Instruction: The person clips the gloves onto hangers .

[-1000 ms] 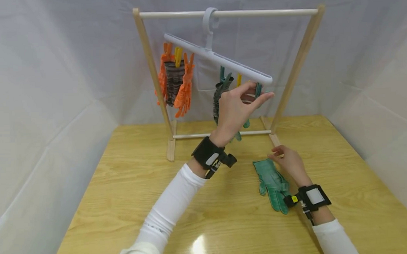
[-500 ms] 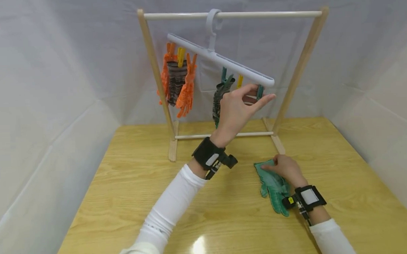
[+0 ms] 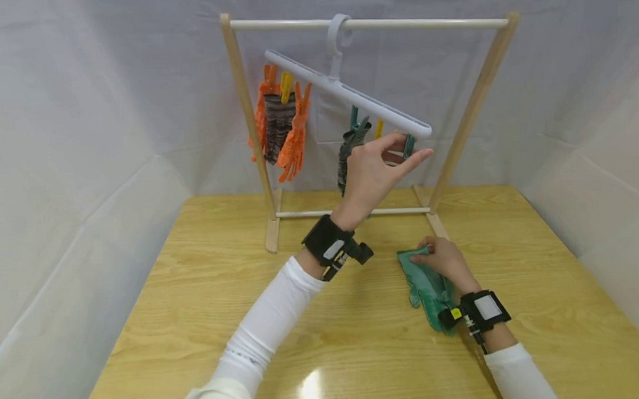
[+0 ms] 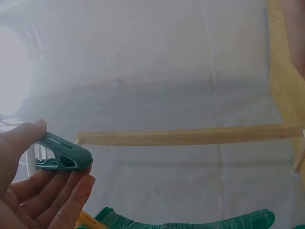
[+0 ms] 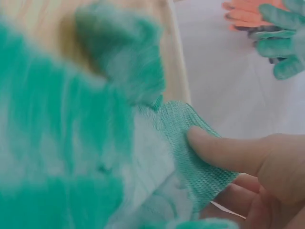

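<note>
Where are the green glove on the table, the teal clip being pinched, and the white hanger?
green glove [image 3: 425, 287], head view, on its palm.
teal clip [image 4: 66, 157], left wrist view, on its upper arm.
white hanger [image 3: 347, 96], head view, on its bar.

both arms wear long white sleeves. each wrist carries a black strap with a small black camera; the right hand [image 3: 444, 260] strap shows a white square patch and yellow dot.

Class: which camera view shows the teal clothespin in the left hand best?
The left wrist view: the teal clothespin fills the near frame, pinched by the left hand. The head view shows only its tip past the fingers. The right wrist view misses it.
</note>
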